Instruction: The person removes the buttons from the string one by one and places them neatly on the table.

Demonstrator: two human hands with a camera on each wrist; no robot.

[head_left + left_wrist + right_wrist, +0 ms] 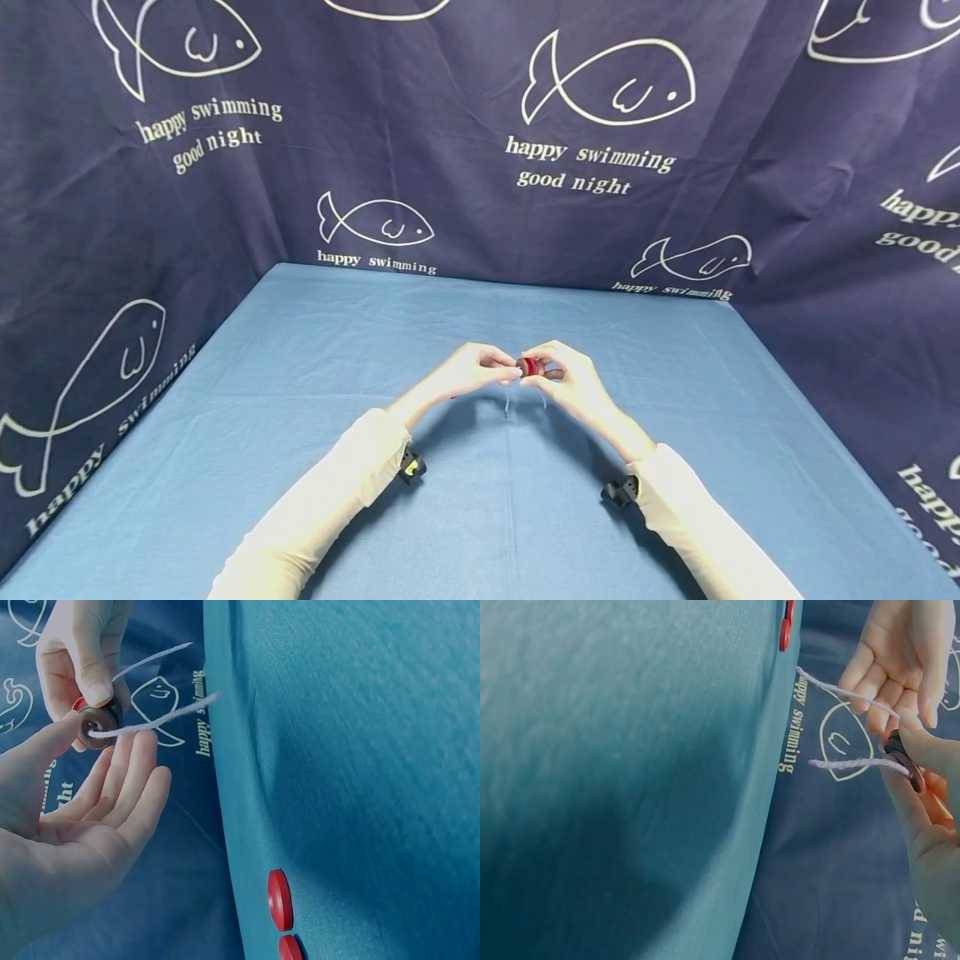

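While the right hand [564, 379] pinches the dark button [96, 724], the left hand [471, 372] pinches pale string [154, 722] poking leftward through it

A flat table covered in a plain blue cloth [300, 367] fills the lower scene, bounded by a dark curtain at nine, twelve and three o'clock. Two small round red discs [280, 900] lie on it, one just beside the other.

A lower red button [290, 949] is cut by the left wrist view's bottom edge, another [789, 607] by the right's top.
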